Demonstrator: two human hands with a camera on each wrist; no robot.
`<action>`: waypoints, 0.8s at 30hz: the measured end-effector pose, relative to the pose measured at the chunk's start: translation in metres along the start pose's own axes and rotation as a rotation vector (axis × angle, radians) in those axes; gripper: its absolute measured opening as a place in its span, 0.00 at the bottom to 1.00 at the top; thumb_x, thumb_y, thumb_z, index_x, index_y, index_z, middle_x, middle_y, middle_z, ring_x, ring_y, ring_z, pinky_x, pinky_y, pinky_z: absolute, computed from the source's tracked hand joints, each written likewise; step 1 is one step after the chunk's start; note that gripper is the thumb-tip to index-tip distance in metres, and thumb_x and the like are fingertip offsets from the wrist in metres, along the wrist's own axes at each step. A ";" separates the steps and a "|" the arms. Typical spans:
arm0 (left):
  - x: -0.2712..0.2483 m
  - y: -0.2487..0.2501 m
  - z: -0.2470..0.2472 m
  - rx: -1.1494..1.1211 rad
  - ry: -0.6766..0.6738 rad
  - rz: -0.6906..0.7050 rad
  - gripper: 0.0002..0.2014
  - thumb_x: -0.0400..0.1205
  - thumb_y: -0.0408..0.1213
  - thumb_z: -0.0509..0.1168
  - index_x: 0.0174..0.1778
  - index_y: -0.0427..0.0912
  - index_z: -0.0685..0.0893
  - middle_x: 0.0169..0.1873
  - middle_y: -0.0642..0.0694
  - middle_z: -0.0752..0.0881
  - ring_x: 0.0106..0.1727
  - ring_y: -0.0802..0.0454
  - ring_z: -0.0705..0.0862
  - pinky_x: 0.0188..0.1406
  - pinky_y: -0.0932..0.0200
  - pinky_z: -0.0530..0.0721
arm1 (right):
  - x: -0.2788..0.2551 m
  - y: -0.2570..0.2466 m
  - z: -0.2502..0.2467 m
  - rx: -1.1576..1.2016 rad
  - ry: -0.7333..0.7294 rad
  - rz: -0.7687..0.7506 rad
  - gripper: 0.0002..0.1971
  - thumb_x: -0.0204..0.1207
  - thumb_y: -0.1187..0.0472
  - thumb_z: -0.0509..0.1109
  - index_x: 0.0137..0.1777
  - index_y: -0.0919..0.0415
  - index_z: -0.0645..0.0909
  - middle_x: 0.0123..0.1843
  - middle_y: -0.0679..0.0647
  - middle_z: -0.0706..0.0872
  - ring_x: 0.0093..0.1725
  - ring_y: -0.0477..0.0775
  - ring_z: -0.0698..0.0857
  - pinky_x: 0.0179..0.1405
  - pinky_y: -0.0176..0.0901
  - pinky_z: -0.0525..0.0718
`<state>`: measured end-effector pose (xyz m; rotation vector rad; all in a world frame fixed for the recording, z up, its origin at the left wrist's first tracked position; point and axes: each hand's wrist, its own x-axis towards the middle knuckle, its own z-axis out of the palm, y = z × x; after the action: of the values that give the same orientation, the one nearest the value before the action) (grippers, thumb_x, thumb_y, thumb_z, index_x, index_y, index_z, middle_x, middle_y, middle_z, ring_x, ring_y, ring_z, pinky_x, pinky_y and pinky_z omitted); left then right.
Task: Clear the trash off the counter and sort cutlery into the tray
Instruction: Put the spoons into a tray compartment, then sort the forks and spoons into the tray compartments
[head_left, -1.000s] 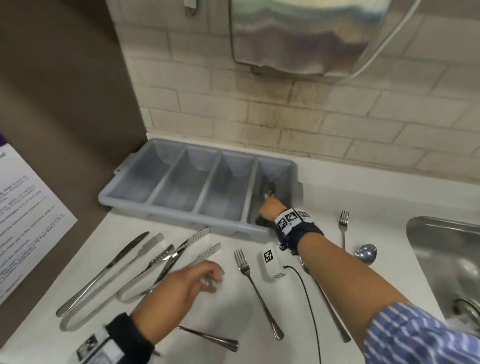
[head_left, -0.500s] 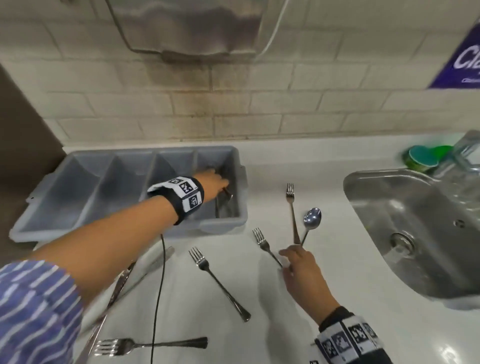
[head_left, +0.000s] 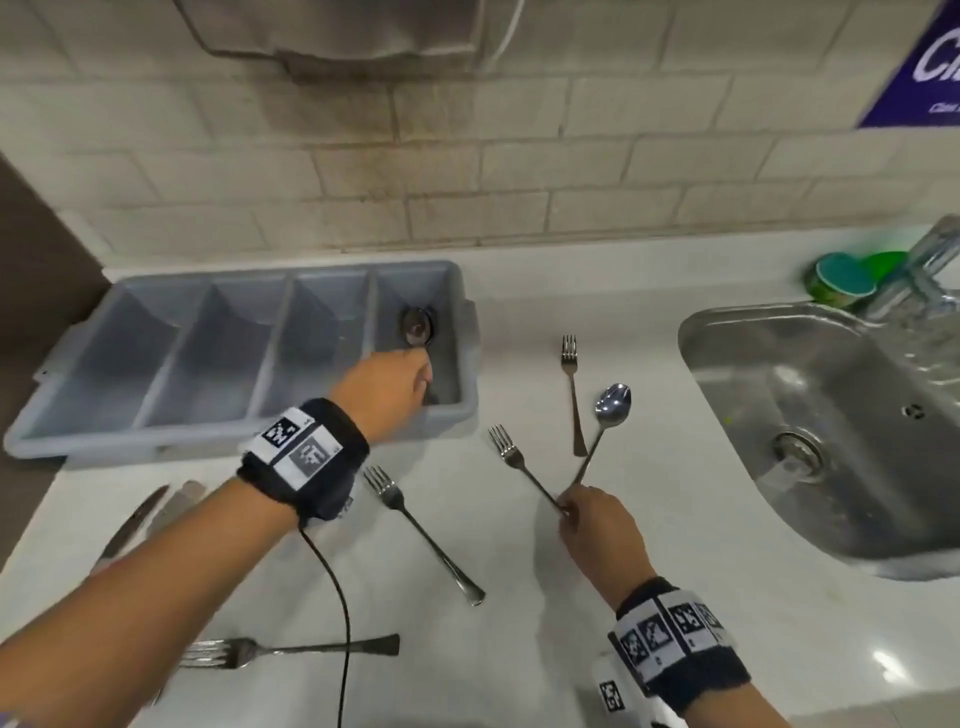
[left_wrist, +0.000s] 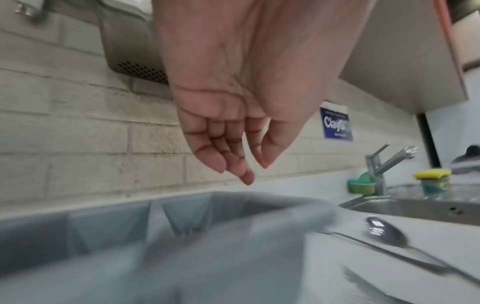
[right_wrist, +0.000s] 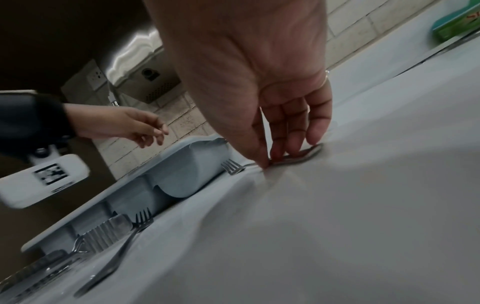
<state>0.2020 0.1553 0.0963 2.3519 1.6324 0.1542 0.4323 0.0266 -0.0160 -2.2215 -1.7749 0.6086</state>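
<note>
Spoon, shiny steel (head_left: 415, 326), lies in the rightmost compartment of the grey plastic four-slot cutlery tray (head_left: 291, 441), just beyond the left hand (head_left: 387, 392), whose fingers hang relaxed and hold nothing. Right hand (head_left: 597, 535) pinches the handle end of a second steel spoon (head_left: 612, 408) on the white counter (head_left: 519, 649). Three steel forks (head_left: 422, 532) (head_left: 519, 467) (head_left: 572, 395) lie beside that hand.
</note>
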 end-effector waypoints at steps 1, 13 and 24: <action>-0.020 0.005 0.009 -0.020 -0.028 -0.035 0.08 0.82 0.37 0.56 0.49 0.39 0.79 0.45 0.38 0.88 0.48 0.37 0.85 0.47 0.48 0.82 | 0.000 0.000 0.001 0.014 -0.010 0.017 0.12 0.72 0.65 0.66 0.55 0.60 0.83 0.51 0.57 0.89 0.52 0.59 0.86 0.43 0.44 0.79; -0.095 0.016 0.113 -0.152 -0.311 -0.521 0.15 0.75 0.47 0.66 0.47 0.38 0.83 0.48 0.40 0.87 0.54 0.41 0.86 0.51 0.53 0.82 | -0.025 -0.035 -0.043 0.332 -0.045 -0.159 0.16 0.66 0.75 0.68 0.37 0.50 0.77 0.32 0.50 0.80 0.31 0.41 0.80 0.28 0.22 0.73; -0.157 -0.041 0.067 -0.920 -0.128 -0.608 0.12 0.80 0.34 0.63 0.29 0.43 0.78 0.22 0.48 0.81 0.17 0.61 0.76 0.15 0.70 0.74 | 0.097 -0.248 -0.023 0.802 -0.428 -0.082 0.16 0.78 0.78 0.52 0.48 0.63 0.80 0.34 0.53 0.76 0.27 0.47 0.72 0.17 0.28 0.72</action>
<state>0.1251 0.0115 0.0316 1.1292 1.6350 0.4863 0.2443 0.1810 0.0941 -1.5250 -1.3877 1.5360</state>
